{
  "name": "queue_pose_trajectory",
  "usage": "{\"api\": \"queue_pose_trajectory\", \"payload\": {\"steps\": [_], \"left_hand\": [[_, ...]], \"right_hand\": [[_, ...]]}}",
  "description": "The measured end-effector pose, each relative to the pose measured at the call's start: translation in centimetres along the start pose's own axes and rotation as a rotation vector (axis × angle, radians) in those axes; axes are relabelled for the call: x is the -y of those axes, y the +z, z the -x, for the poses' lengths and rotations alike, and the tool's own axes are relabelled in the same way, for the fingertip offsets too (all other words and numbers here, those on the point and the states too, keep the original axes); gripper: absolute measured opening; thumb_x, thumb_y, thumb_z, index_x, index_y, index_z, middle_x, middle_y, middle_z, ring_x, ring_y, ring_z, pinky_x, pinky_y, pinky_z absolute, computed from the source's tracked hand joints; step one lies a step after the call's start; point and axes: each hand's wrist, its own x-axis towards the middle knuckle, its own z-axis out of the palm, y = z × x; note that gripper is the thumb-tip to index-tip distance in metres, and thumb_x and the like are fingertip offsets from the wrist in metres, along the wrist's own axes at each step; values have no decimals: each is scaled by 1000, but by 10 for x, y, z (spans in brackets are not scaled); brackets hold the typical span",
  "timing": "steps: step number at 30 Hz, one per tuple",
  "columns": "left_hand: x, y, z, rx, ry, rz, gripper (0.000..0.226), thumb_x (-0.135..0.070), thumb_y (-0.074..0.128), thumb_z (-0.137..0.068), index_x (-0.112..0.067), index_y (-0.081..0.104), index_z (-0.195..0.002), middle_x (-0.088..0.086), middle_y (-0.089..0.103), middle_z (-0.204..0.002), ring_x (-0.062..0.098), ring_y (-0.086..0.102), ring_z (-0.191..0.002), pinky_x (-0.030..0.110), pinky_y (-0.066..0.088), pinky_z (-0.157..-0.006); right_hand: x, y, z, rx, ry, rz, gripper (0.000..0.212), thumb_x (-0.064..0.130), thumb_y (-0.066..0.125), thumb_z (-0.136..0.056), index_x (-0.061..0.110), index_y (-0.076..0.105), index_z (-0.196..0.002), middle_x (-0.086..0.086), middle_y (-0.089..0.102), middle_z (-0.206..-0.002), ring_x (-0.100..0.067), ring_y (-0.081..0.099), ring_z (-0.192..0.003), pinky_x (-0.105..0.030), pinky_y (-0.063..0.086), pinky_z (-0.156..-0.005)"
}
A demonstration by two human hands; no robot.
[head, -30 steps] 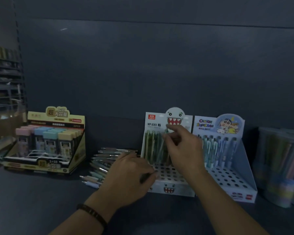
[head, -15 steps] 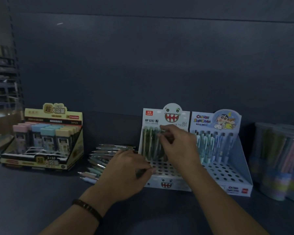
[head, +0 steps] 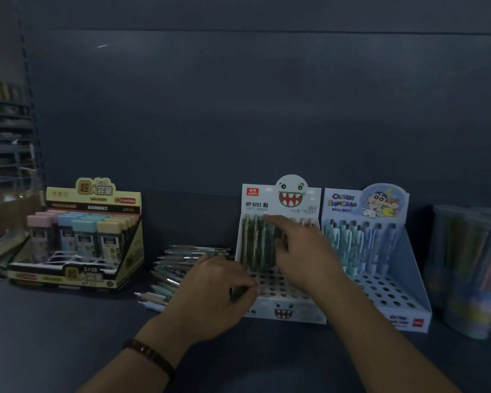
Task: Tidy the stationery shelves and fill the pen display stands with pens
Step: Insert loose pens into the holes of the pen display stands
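1. Pens (head: 182,268) lie loose on the shelf (head: 68,336) beside the white stand (head: 304,307); a few stand upright in its back row.
2. Your right grip (head: 304,256) pinches 1 back-row pen (head: 271,245); press it straight down until it seats.
3. Your left grip (head: 210,296) clasps a dark pen (head: 236,293) at the stand's front; keep it ready.
4. Against 1 second ago, your right grip sits lower on the stand.

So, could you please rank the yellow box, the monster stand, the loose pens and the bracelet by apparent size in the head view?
1. Yellow box and monster stand: too alike to rank.
2. Loose pens, partly hidden.
3. Bracelet.
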Motion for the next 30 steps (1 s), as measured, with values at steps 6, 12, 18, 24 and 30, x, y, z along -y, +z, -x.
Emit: {"api": "queue_pose_trajectory", "payload": {"steps": [6,12,18,24,30], "left_hand": [[-4,-10,0,-9,55,27,13,-39,65,-102,-35,78,-102,-22,68,-99,0,62,-91,27,52,-90],[14,-56,-3,-181,-43,30,31,-10,78,-91,-25,73,-118,-14,62,-108,2,63,-91,11,46,-83],[46,-94,64,-61,-144,-73,34,-6,81,-82,-28,65,-104,-18,51,-102,7,58,-79,10,41,-68],[57,-82,89,11,-157,-68,32,-18,78,-86,-28,59,-109,-12,48,-111,7,56,-95,22,49,-75],[58,-80,91,76,-214,-9,29,-26,74,-87,-34,67,-114,-19,55,-110,4,60,-96,23,52,-76]], "right_hand": [[-4,2,1,-16,-1,-33,60,25,51,-101,54,35,-151,-4,70,-96,-28,68,-91,-48,61,-88],[21,2,17,-91,-123,-141,27,36,60,-100,37,61,-127,11,61,-65,-5,60,-65,-38,57,-69],[57,17,36,187,-307,-180,12,38,70,-93,28,75,-94,14,70,-76,0,65,-71,-34,60,-71],[72,32,47,285,-349,-8,20,45,68,-94,28,70,-103,12,61,-80,-8,63,-75,-35,58,-73],[78,45,54,312,-342,133,31,49,63,-97,21,68,-111,-2,67,-94,-21,65,-83,-37,58,-76]]}}
